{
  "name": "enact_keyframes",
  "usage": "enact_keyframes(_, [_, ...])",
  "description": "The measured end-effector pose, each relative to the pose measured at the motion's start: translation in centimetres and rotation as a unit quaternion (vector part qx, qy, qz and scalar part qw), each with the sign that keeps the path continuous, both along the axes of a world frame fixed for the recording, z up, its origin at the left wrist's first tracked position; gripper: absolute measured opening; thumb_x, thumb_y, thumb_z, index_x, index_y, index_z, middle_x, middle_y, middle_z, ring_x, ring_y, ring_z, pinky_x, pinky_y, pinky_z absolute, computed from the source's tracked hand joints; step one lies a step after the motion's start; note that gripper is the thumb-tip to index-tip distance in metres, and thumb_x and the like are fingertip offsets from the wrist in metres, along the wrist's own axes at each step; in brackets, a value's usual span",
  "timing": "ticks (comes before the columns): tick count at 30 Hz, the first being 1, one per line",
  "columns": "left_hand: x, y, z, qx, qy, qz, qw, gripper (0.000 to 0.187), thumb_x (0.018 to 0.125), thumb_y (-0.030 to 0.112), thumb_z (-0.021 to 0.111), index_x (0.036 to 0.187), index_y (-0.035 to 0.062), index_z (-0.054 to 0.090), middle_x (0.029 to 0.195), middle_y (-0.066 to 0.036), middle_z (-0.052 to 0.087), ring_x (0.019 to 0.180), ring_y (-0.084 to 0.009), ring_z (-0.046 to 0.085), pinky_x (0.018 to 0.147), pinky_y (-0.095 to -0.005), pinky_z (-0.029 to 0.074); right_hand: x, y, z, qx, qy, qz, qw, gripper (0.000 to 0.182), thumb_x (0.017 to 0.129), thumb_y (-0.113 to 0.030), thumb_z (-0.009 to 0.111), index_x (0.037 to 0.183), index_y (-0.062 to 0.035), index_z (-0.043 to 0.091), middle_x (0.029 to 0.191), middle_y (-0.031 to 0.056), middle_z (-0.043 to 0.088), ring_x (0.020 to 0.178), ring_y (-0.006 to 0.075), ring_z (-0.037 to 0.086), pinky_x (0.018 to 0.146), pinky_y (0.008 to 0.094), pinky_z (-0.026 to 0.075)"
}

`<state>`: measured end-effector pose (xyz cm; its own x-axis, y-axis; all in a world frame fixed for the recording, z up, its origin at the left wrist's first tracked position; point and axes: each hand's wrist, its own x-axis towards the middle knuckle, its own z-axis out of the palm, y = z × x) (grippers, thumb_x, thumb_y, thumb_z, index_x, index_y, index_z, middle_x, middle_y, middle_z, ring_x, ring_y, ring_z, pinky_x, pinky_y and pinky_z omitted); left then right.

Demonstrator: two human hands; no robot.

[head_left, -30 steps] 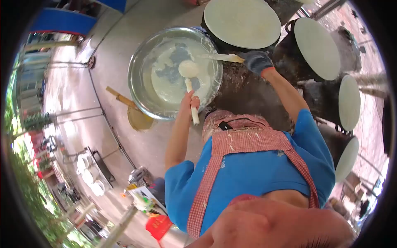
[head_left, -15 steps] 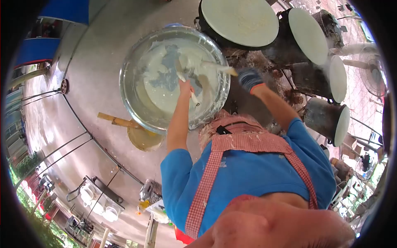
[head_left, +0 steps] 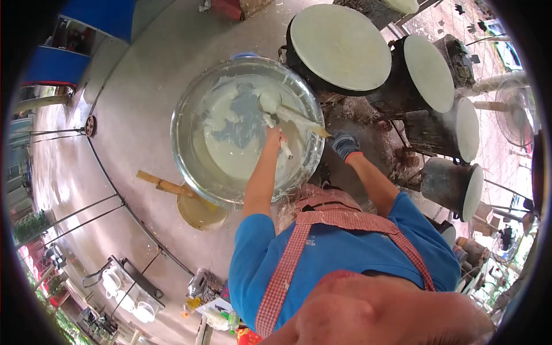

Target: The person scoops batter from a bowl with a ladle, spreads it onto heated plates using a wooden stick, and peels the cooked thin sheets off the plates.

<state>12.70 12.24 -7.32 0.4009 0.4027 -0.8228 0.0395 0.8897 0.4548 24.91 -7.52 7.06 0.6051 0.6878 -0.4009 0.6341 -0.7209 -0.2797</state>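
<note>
A wide metal basin [head_left: 179, 146] holds thick white batter [head_left: 233, 164]. My left hand [head_left: 275, 135] is over its middle, fingers closed around a white-handled tool [head_left: 287, 150]. The far end of this tool sits at the ladle's bowl, partly hidden by batter. Beyond the basin's right rim, my right hand [head_left: 345, 144], in a dark striped glove with an orange cuff, grips the end of a ladle [head_left: 302, 122]. The ladle's long handle is coated with batter and slants over the rim, its round bowl lying above the batter.
Large dark pots with pale round tops [head_left: 340, 47] stand in a curve to the right. A shallow yellowish pan [head_left: 201, 214] with a wooden handle lies by the basin's lower left. White jugs [head_left: 127, 296] sit on a cart behind, and a fan [head_left: 516, 115] stands far right.
The ladle's bowl has come into clear view beside my left hand's tool. My right hand has moved slightly down and left. The whole view has shifted down a little.
</note>
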Motion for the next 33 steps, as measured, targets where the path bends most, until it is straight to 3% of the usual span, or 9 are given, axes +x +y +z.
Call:
enact_keyframes(7, [-4.0, 0.5, 11.2, -0.343, -0.204, -0.074, 0.914, 0.040, 0.083, 0.036, 0.049, 0.057, 0.0122, 0.030, 0.045, 0.002, 0.030, 0.030, -0.0049, 0.025, 0.025, -0.0189, 0.021, -2.2, -6.2, 5.4, 0.079, 0.034, -0.056, 0.995, 0.039, 0.075, -0.037, 0.053, 0.109, -0.0174, 0.054, 0.093, 0.0140, 0.059, 0.084, 0.0321, 0.056, 0.074, 0.0381, 0.044])
enact_keyframes(16, [-13.1, -3.0, 44.3, 0.166, -0.228, -0.162, 0.946, 0.033, 0.086, 0.040, 0.043, 0.070, 0.0107, 0.039, 0.045, 0.004, 0.029, 0.028, -0.0041, 0.021, 0.023, -0.0161, 0.018, 1.5, -7.5, 21.2, 0.485, -0.068, 0.023, 0.872, 0.045, 0.070, -0.022, 0.065, 0.111, -0.0101, 0.053, 0.103, 0.0134, 0.057, 0.094, 0.0273, 0.056, 0.082, 0.0347, 0.042])
enact_keyframes(21, [-16.0, -4.1, 50.0, 0.490, -0.151, -0.076, 0.855, 0.040, 0.088, 0.021, 0.043, 0.123, 0.0263, 0.025, 0.046, 0.004, 0.029, 0.030, -0.0043, 0.024, 0.025, -0.0190, 0.017, 0.0, -5.0, 22.2, 0.573, 0.000, 0.078, 0.816, 0.044, 0.074, -0.024, 0.063, 0.114, -0.0111, 0.051, 0.102, 0.0124, 0.058, 0.097, 0.0257, 0.054, 0.083, 0.0336, 0.041])
enact_keyframes(24, [-18.5, -4.0, 42.9, 0.332, -0.089, -0.058, 0.937, 0.018, 0.086, 0.030, 0.046, 0.086, 0.0149, 0.036, 0.046, 0.003, 0.029, 0.030, -0.0056, 0.025, 0.026, -0.0191, 0.019, -2.4, -3.9, 13.8, 0.522, 0.278, 0.112, 0.798, 0.039, 0.077, -0.026, 0.059, 0.109, -0.0047, 0.053, 0.101, 0.0121, 0.059, 0.096, 0.0224, 0.055, 0.079, 0.0310, 0.044])
enact_keyframes(26, [-21.1, -2.4, 34.6, -0.124, -0.403, -0.201, 0.884, 0.029, 0.086, 0.033, 0.044, 0.071, 0.0111, 0.033, 0.046, 0.004, 0.029, 0.031, -0.0047, 0.025, 0.026, -0.0192, 0.020, -2.5, -5.6, 1.6, 0.463, 0.721, -0.162, 0.489, 0.036, 0.077, -0.022, 0.059, 0.105, -0.0004, 0.053, 0.101, 0.0112, 0.058, 0.090, 0.0231, 0.057, 0.075, 0.0306, 0.046])
enact_keyframes(27, [-21.2, -3.6, 34.4, -0.213, -0.345, -0.084, 0.910, 0.033, 0.087, 0.036, 0.042, 0.067, 0.0108, 0.033, 0.045, 0.004, 0.028, 0.031, -0.0045, 0.024, 0.026, -0.0190, 0.019, -4.2, -7.1, 2.2, 0.463, 0.723, -0.175, 0.481, 0.036, 0.077, -0.022, 0.059, 0.105, -0.0004, 0.053, 0.101, 0.0112, 0.058, 0.090, 0.0231, 0.057, 0.075, 0.0306, 0.046])
enact_keyframes(29, [-21.4, -6.3, 33.9, -0.303, -0.268, 0.034, 0.914, 0.037, 0.087, 0.039, 0.041, 0.064, 0.0105, 0.033, 0.045, 0.004, 0.028, 0.031, -0.0044, 0.023, 0.026, -0.0188, 0.019, -6.7, -10.9, 5.7, 0.208, 0.145, 0.051, 0.966, 0.036, 0.074, -0.021, 0.063, 0.101, 0.0018, 0.055, 0.097, 0.0113, 0.059, 0.083, 0.0245, 0.058, 0.071, 0.0296, 0.047])
enact_keyframes(32, [-23.1, -6.3, 32.9, 0.138, -0.140, -0.149, 0.969, 0.038, 0.087, 0.043, 0.038, 0.069, 0.0095, 0.040, 0.048, 0.003, 0.031, 0.031, -0.0049, 0.022, 0.026, -0.0182, 0.020, -6.6, -13.7, 2.6, 0.460, 0.499, -0.276, 0.680, 0.035, 0.071, -0.021, 0.066, 0.096, 0.0010, 0.057, 0.090, 0.0127, 0.061, 0.079, 0.0208, 0.059, 0.071, 0.0300, 0.047])
enact_keyframes(33, [-24.6, -4.9, 30.8, -0.020, -0.297, -0.176, 0.938, 0.032, 0.088, 0.042, 0.036, 0.081, 0.0109, 0.043, 0.050, 0.002, 0.033, 0.031, -0.0052, 0.023, 0.026, -0.0177, 0.020, -7.8, -14.8, 7.1, 0.398, 0.298, -0.156, 0.853, 0.035, 0.070, -0.021, 0.067, 0.095, 0.0012, 0.058, 0.086, 0.0130, 0.062, 0.078, 0.0178, 0.058, 0.072, 0.0300, 0.046])
